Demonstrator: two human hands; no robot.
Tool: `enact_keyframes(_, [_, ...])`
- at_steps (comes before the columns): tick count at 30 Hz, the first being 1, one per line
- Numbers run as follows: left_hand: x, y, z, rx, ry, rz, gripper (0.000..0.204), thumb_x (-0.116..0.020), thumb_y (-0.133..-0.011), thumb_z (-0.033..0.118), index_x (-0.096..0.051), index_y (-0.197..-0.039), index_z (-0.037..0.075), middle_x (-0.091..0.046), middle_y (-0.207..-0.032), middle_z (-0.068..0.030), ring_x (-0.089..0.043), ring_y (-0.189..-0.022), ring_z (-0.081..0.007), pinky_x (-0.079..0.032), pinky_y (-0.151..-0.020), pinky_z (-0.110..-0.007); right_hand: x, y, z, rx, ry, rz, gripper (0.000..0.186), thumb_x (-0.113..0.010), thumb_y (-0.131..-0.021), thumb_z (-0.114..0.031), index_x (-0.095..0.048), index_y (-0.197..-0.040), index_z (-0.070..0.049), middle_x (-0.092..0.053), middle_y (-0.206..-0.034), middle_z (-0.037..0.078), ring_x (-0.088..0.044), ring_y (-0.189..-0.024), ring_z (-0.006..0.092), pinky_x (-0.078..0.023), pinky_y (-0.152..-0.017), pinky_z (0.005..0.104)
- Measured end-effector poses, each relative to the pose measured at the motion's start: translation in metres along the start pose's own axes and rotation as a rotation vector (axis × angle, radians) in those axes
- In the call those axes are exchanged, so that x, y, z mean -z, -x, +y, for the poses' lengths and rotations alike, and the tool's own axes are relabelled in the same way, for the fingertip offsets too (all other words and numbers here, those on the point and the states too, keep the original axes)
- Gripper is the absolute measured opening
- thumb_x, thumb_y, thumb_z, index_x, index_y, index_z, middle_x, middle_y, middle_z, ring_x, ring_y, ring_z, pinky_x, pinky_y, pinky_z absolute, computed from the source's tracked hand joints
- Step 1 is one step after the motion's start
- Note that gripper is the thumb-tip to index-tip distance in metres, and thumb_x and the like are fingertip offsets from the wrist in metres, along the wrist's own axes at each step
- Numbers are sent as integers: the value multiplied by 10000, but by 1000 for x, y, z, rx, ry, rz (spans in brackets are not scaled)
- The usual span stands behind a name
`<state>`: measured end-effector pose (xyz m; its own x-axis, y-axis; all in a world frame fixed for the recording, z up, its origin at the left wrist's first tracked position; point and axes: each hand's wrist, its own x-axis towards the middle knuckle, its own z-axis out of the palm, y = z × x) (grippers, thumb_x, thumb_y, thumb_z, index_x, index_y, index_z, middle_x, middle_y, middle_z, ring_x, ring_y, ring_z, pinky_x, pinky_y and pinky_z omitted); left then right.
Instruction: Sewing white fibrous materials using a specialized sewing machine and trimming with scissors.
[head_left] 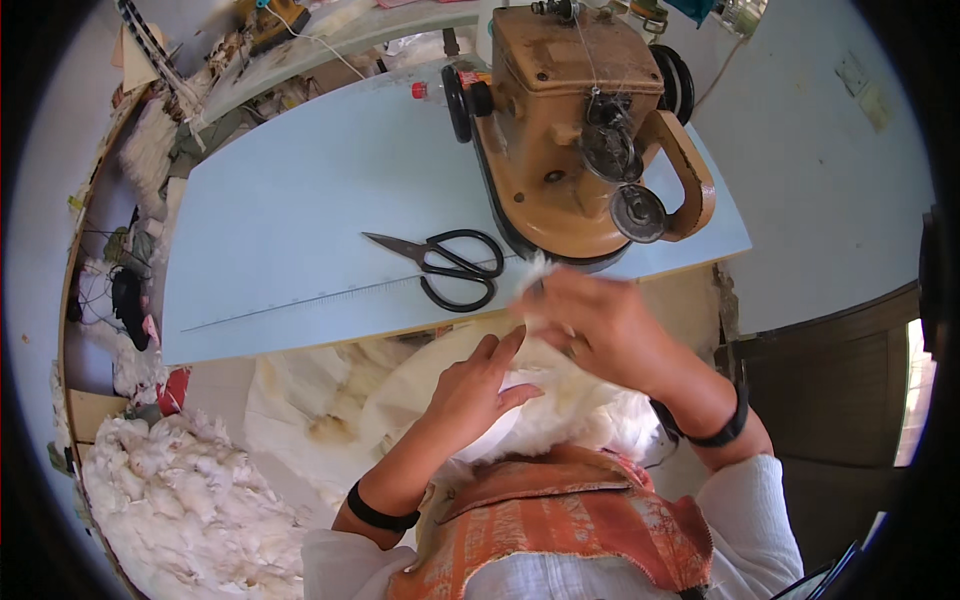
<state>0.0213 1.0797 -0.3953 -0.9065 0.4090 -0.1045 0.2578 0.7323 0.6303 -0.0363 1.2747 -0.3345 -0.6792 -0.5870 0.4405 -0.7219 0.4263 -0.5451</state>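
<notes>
Where hands [468,395] are, fur [572,402] lies beneath.

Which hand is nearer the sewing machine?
The right hand, blurred, in the picture just below the sewing machine; the left hand is lower and farther left.

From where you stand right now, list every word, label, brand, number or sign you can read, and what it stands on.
No text can be read clearly.
Blue tabletop: a ruler scale runs along it; its figures are too small to read.
Red-capped bottle: partly hidden; any lettering is too small to read.
Tan sewing machine: no lettering can be made out.
</notes>
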Motion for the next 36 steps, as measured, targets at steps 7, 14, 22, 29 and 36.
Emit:
enact_keyframes(7, [8, -8, 26, -84, -164, -33, 696, -678, -831, 405, -394, -1409, 141, -555, -991, -132, -640, -694, -335, -525, -583, -420, 5, 104, 15, -402, 122, -122, 319, -732, -722, -101, -658, -1032, -82, -664, -955, 94, -656, -758, 301, -527, -613, 380])
enact_keyframes(14, [8, -16, 50, -133, -327, -73, 681, -657, -845, 410, -382, -1433, 203, -540, -977, -114, -634, -637, -303, -514, -527, -383, 19, 90, -17, -129, -17, 107, 271, -741, -691, -55, -686, -955, -87, -643, -1045, 50, -673, -759, 239, -556, -636, 315])
enact_keyframes(22, [10, -20, 65, -113, -480, -123, 562, -658, -853, 346, -461, -1370, 248, -515, -966, -102, -625, -799, -285, -526, -578, -395, 18, 117, -3, -254, -21, 261, 283, -772, -676, -78, -692, -947, -93, -636, -938, 53, -658, -799, 250, -548, -638, 333])
enact_keyframes(29, [7, -28, 66, -225, -359, -17, 336, -692, -828, 206, -579, -1127, 103, -504, -975, -99, -584, -953, -281, -530, -662, -405, -12, 114, 3, -183, -39, 211, 416, -787, -680, -125, -656, -1075, -128, -603, -976, 51, -645, -772, 225, -541, -587, 321])
enact_keyframes(36, [6, -34, 64, -272, -402, -29, 260, -674, -841, 185, -571, -1045, 62, -515, -970, -78, -627, -844, -266, -532, -637, -378, -24, 111, 2, -197, -58, 345, 373, -774, -702, -106, -649, -1053, -121, -576, -949, 54, -626, -745, 236, -512, -563, 334])
